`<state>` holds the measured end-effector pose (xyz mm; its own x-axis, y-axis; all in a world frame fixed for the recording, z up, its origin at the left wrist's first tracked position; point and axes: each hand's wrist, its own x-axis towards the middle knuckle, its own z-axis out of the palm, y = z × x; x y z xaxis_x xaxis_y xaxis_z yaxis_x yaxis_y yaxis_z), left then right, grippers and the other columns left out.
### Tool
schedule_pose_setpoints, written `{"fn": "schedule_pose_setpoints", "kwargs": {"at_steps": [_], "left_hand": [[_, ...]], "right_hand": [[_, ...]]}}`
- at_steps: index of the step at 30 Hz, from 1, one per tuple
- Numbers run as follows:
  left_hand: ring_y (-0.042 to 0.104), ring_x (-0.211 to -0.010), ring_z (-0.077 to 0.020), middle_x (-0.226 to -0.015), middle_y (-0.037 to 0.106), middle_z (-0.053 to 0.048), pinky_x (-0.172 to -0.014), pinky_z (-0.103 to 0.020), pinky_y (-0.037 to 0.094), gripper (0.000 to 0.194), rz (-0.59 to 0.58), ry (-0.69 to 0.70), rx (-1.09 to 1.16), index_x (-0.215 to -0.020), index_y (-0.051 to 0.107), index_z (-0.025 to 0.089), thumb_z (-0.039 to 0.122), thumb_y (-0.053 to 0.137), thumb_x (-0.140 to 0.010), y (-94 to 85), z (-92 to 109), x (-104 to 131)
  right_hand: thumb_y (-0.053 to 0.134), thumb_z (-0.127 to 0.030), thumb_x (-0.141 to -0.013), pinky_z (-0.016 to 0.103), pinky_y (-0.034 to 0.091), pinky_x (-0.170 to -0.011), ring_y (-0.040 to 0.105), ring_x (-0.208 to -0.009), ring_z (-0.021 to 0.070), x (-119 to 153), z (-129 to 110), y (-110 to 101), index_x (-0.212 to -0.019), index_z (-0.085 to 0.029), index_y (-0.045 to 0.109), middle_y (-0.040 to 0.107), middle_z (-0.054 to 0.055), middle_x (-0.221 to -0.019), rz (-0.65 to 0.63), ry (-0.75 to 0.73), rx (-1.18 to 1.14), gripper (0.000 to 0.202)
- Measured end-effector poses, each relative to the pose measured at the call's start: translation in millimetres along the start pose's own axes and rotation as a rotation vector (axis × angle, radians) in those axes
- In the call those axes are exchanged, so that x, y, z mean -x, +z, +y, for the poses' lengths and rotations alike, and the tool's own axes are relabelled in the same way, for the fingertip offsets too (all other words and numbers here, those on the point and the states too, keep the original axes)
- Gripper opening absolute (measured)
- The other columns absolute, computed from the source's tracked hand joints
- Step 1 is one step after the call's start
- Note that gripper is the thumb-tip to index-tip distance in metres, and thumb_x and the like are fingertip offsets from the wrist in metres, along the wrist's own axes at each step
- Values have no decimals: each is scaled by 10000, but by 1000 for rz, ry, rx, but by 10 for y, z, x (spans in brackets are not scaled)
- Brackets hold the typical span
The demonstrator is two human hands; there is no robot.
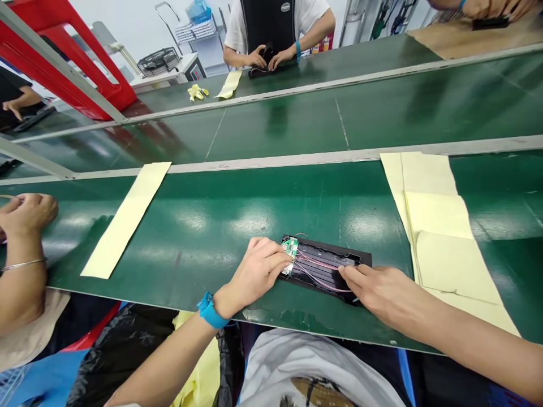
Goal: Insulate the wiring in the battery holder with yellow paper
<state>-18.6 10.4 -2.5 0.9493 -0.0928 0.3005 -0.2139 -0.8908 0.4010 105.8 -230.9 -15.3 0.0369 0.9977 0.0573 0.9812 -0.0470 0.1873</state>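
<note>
Green matting covers the long counter (237,209) in the head view, with pale metal rails running across it and a second green lane beyond.

Just ahead of the person's chest, a black panel (335,261) lies flat on the counter near its front edge, between the two hands. A small green circuit board (291,246) sits at the panel's left end, and thin pink and red wires (316,265) run from it across the ribbed black surface.

The left hand (257,271) rests on the panel's left end, its grip curled, with the fingertips pressed against the circuit board; a blue wristband (210,311) sits behind it on the wrist. The right hand (377,288) lies at the panel's right end, its grip pressed together, with thumb and forefinger pinching at the wires where they end.

Well to the left of the left hand a long yellow paper strip (127,217) lies on the counter. Just right of the right hand lie several overlapping yellow paper sheets (441,226).

At the far left, another person's hand (27,212) rests on the counter's edge, a thin bangle on the forearm. Across the far lane, a co-worker's hands (267,56) handle a dark item, with a yellow sheet and crumpled yellow gloves (197,91) beside them.
</note>
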Motion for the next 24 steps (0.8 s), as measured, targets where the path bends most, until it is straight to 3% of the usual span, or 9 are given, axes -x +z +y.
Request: {"fn": "schedule_pose_setpoints", "kwargs": {"at_steps": [5, 9, 12, 15, 20, 24], "left_hand": [[447, -836, -147, -857, 596, -9, -784, -322, 298, 185, -185, 160, -138, -928, 625, 183, 267, 461, -927, -21, 71, -162], [418, -828, -160, -795, 547, -9, -776, -335, 276, 234, -338, 243, -245, -804, 603, 166, 255, 431, -936, -27, 123, -307], [401, -813, -162, -767, 519, -8, -769, -340, 266, 267, -390, 280, -283, -711, 554, 155, 232, 429, -934, -34, 134, -345], [399, -808, -158, -768, 516, -9, -765, -332, 268, 286, -401, 247, -247, -708, 549, 153, 228, 404, -943, -31, 133, -339], [415, -828, -151, -830, 541, -12, -750, -312, 280, 231, -378, 73, -97, -772, 569, 161, 235, 422, -934, -10, 137, -311], [411, -817, -160, -836, 534, -23, -737, -325, 283, 224, -339, 25, -124, -784, 541, 157, 234, 396, -936, 31, 162, -290]], "right_hand": [[457, -5, -630, 303, 205, -441, 432, -560, 154, 2, 2, 33, -836, -139, 550, 499, 50, -741, 4, -13, -26, 263], [455, 3, -617, 309, 191, -439, 439, -544, 155, -14, 12, 24, -768, -160, 536, 497, 37, -730, 17, -15, -44, 237], [452, 8, -615, 314, 178, -436, 434, -531, 155, -22, 15, 24, -735, -167, 532, 500, 33, -723, 38, -3, -44, 227], [445, 5, -625, 320, 172, -434, 426, -527, 153, -20, 14, 28, -730, -170, 531, 507, 37, -730, 44, 0, -56, 222], [474, -11, -627, 313, 170, -436, 426, -529, 144, -12, 21, 27, -718, -175, 522, 505, 28, -718, 27, 0, -67, 193], [495, -20, -639, 306, 207, -445, 445, -533, 138, -11, 43, 35, -762, -171, 537, 519, 15, -730, 50, 0, -87, 199]]}}
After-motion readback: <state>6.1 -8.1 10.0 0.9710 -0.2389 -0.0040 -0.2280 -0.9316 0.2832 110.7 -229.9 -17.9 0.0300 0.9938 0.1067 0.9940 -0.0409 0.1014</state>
